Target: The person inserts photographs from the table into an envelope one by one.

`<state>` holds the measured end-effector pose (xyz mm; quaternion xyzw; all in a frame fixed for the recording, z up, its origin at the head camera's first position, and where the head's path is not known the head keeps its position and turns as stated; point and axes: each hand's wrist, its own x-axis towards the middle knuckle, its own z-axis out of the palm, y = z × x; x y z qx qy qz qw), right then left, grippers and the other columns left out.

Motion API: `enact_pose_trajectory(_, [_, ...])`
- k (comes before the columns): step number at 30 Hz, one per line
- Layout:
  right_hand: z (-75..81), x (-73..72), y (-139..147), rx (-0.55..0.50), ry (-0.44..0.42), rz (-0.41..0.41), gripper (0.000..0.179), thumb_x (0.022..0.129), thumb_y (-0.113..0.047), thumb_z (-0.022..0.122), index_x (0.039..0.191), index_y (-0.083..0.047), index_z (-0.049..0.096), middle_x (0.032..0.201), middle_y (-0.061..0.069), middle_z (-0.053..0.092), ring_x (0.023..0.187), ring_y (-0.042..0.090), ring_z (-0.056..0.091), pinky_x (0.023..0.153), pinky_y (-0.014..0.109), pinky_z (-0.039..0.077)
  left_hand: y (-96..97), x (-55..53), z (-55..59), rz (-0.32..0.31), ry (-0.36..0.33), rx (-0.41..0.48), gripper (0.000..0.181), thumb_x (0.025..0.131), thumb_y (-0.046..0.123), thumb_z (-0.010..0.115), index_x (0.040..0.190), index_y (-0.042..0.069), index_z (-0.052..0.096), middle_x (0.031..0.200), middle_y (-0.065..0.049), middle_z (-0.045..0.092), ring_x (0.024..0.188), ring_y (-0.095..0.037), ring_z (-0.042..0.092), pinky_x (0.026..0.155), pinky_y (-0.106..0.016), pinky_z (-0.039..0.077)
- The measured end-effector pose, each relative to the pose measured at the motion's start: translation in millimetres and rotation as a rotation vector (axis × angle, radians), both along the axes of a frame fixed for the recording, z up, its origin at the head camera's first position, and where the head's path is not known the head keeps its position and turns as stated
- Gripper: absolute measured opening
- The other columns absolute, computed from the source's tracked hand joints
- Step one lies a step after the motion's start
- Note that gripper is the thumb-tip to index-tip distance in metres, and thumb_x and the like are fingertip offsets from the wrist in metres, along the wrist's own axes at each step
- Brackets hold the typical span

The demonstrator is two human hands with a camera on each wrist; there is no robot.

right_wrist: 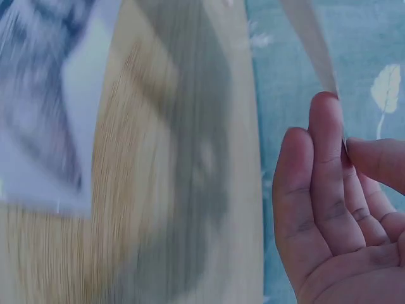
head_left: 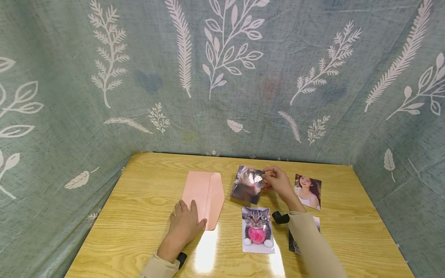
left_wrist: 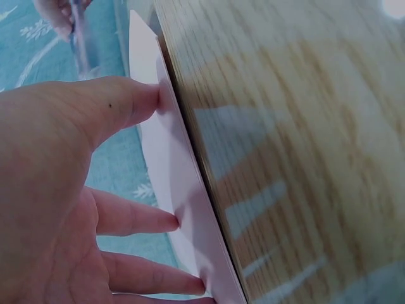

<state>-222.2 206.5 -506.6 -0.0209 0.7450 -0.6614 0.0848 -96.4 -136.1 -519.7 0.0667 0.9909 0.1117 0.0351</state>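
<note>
A pink envelope [head_left: 199, 189] lies on the table left of centre, its flap side to the right. My left hand [head_left: 184, 224] rests on its lower part with fingers spread; in the left wrist view the thumb and fingertips touch the envelope [left_wrist: 164, 152]. My right hand [head_left: 279, 183] pinches the right edge of a dark, glossy photo [head_left: 247, 185] between thumb and fingers, holding it tilted above the table. Glare hides most of its picture. In the right wrist view the photo [right_wrist: 313, 44] appears edge-on. Nearer me lies a photo of a cat with a pink ball [head_left: 257, 231].
To the right lies a photo of a person in a white top [head_left: 307, 192]. Another photo [head_left: 294, 244] is partly covered by my right sleeve [head_left: 313, 243]. Behind the wooden table [head_left: 139, 200] hangs a green leaf-patterned cloth [head_left: 194, 116].
</note>
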Motion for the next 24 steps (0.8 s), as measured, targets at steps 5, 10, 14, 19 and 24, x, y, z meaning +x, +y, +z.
enact_pose_trajectory(5, [9.6, 3.3, -18.3, -0.049, -0.041, 0.019, 0.032, 0.101, 0.0, 0.055, 0.131, 0.012, 0.048, 0.097, 0.018, 0.067, 0.077, 0.048, 0.068, 0.08, 0.067, 0.051, -0.8, -0.7, -1.1, 0.004, -0.01, -0.01, 0.081, 0.092, 0.048, 0.068, 0.142, -0.011, 0.046, 0.133, -0.052, 0.037, 0.124, -0.065, 0.039, 0.088, -0.071, 0.044])
enact_pose_trajectory(10, [2.1, 1.1, -34.9, -0.037, -0.042, 0.029, 0.032, 0.101, -0.002, 0.057, 0.13, 0.01, 0.049, 0.096, 0.017, 0.067, 0.069, 0.038, 0.07, 0.076, 0.064, 0.053, -2.5, -1.4, -0.2, 0.001, -0.017, -0.048, 0.08, 0.092, 0.049, 0.066, 0.142, -0.01, 0.046, 0.134, -0.051, 0.038, 0.124, -0.063, 0.041, 0.089, -0.068, 0.046])
enact_pose_trajectory(14, [-2.6, 0.7, -46.3, -0.05, -0.043, 0.039, 0.03, 0.1, 0.0, 0.057, 0.128, 0.01, 0.051, 0.094, 0.018, 0.066, 0.064, 0.032, 0.069, 0.072, 0.063, 0.055, -3.5, -1.1, 0.7, -0.008, -0.013, -0.064, 0.08, 0.092, 0.051, 0.066, 0.142, -0.01, 0.047, 0.134, -0.051, 0.039, 0.123, -0.061, 0.043, 0.091, -0.066, 0.046])
enact_pose_trajectory(19, [-8.1, -0.3, -58.4, -0.074, -0.054, 0.037, 0.025, 0.098, 0.003, 0.057, 0.122, 0.008, 0.053, 0.089, 0.014, 0.065, 0.058, 0.027, 0.067, 0.064, 0.055, 0.058, -4.4, -1.0, -0.3, -0.015, -0.012, -0.072, 0.08, 0.093, 0.051, 0.065, 0.142, -0.009, 0.047, 0.134, -0.05, 0.039, 0.124, -0.061, 0.043, 0.092, -0.064, 0.046])
enact_pose_trajectory(24, [-12.8, -1.6, -70.0, -0.054, -0.059, 0.043, 0.024, 0.097, 0.004, 0.058, 0.12, 0.006, 0.053, 0.089, 0.014, 0.064, 0.055, 0.023, 0.066, 0.06, 0.05, 0.059, -4.9, -0.7, -0.8, -0.009, -0.021, -0.07, 0.08, 0.093, 0.051, 0.064, 0.143, -0.009, 0.046, 0.135, -0.05, 0.038, 0.125, -0.06, 0.042, 0.093, -0.064, 0.045])
